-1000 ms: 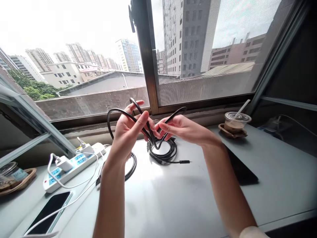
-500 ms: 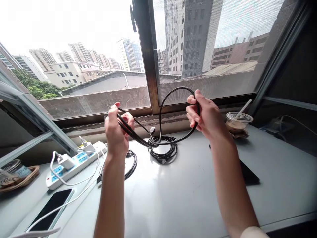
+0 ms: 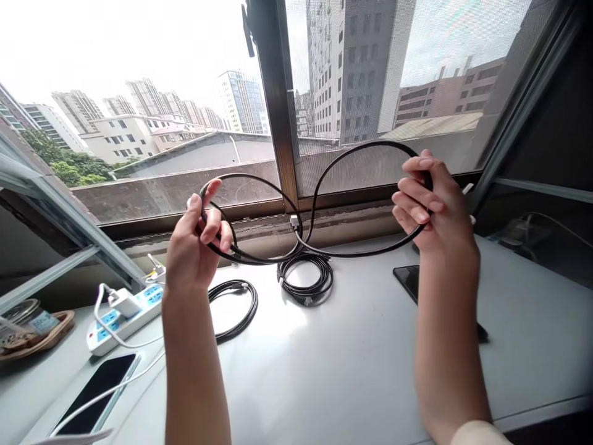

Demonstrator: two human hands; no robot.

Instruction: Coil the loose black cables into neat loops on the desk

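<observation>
A black cable (image 3: 356, 254) hangs in loops in the air between my two hands, above the table. My left hand (image 3: 199, 238) is closed round its left loop, thumb and fingers curled on it. My right hand (image 3: 426, 198) grips the right loop, and part of the cable there is hidden by the fingers. The loops cross near the middle, where a light-coloured plug (image 3: 294, 221) shows. Below them on the table lies a coiled black cable (image 3: 330, 278). Another coiled black cable (image 3: 252, 309) rests beside my left forearm.
A white power strip (image 3: 104, 337) with plugged-in chargers stands at the left, a phone (image 3: 99, 389) with a white cord in front. At far left is a lidded cup (image 3: 28, 321) in a brown holder. A dark flat device (image 3: 407, 278) lies partly behind my right arm. A window (image 3: 282, 123) borders the back.
My hands have moved apart, the left one to the left and the right one right and slightly up. The held cable's loops have spread wider between them.
</observation>
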